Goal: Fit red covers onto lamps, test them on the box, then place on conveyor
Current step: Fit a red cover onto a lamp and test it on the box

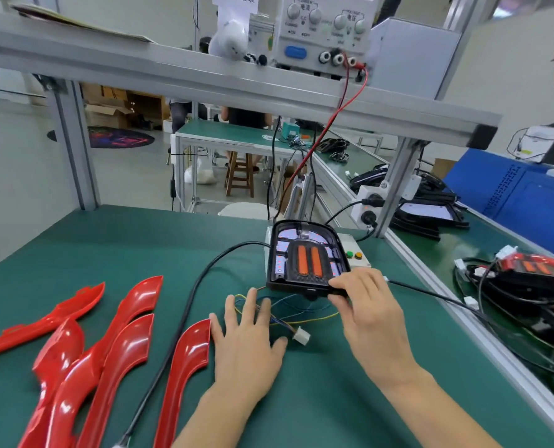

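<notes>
Our right hand (pixel 371 305) pinches the near edge of the lamp (pixel 304 255), fingers over the black rim and thumb underneath, so that grip is narrow and holding the housing. Our left hand (pixel 248 342) lies flat and spread on the bench (pixel 124 240), fingers straight, holding nothing; its fingertips touch the thin coloured wires (pixel 288 313) that trail from the lamp to a small white connector (pixel 302 335).

The lamp rests on the test box (pixel 355 250), covering most of its top, with the green and yellow buttons showing just beside its right edge. It has no red cover on it.

We judge the housing to be stiff, light plastic with a glossy, scratch-prone face, so the rim is the place to hold, not the wires. The red covers (pixel 185 360) lie in a row to the left, long, thin and slick; they will probably flex, so we would lift one near its wide middle.
</notes>
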